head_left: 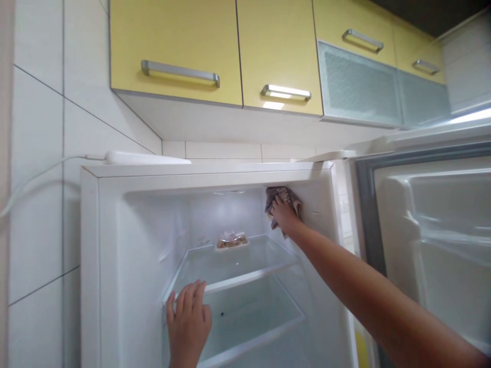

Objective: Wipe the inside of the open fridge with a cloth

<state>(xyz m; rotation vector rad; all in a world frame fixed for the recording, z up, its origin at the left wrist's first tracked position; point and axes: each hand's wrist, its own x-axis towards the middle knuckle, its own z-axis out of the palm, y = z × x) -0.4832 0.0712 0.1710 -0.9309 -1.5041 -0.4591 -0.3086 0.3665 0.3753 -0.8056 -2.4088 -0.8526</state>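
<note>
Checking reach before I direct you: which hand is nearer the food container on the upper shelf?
Left, narrowly. The left hand rests at the upper shelf's front edge, below the food container; the right hand presses a cloth against the right inner wall, above it.

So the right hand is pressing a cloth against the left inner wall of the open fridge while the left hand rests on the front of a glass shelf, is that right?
Not quite. The head view shows the right hand pressing the cloth against the right inner wall of the open fridge, up near the top, not the left wall. The rest holds: the left hand rests on the front of a glass shelf.
</note>
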